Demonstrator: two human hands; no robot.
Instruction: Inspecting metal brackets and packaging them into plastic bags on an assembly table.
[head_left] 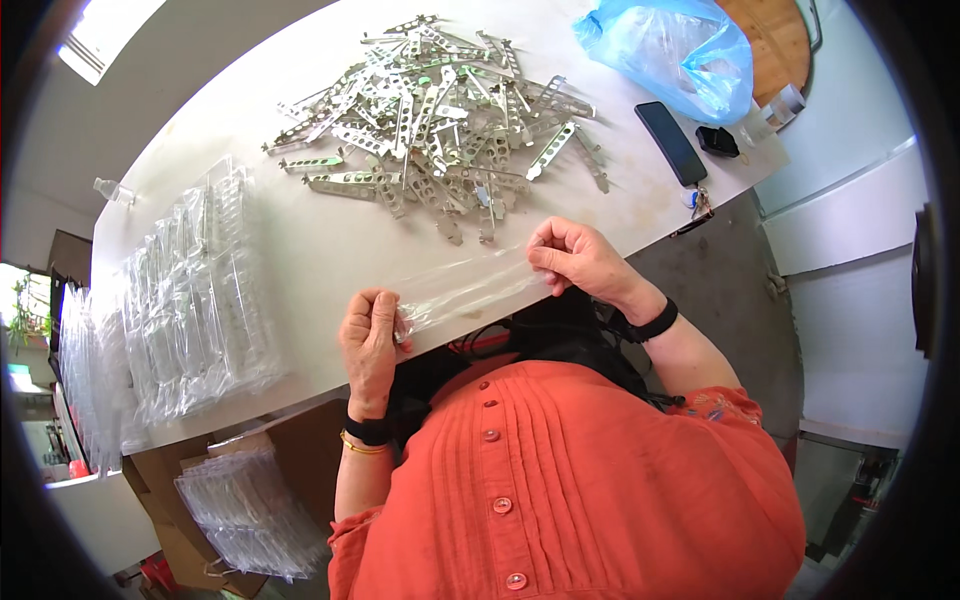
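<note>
A long, narrow clear plastic bag [465, 292] is stretched between my two hands, over the front edge of the white table. My left hand [370, 330] pinches its left end, thumb pressed against the fingers. At the other end, my right hand [578, 262] grips the bag between thumb and fingers. Whether anything lies inside the bag is hard to tell; it looks flat and see-through. Beyond my hands lies a loose heap of perforated metal brackets [430, 120], long and thin, pointing every way.
Clear plastic packs [200, 300] lie in rows on the table's left, with more in a cardboard box [165, 505] below. At the right are a blue plastic bag [670, 50], a black phone [670, 143], a small black case [717, 141] and keys [697, 200].
</note>
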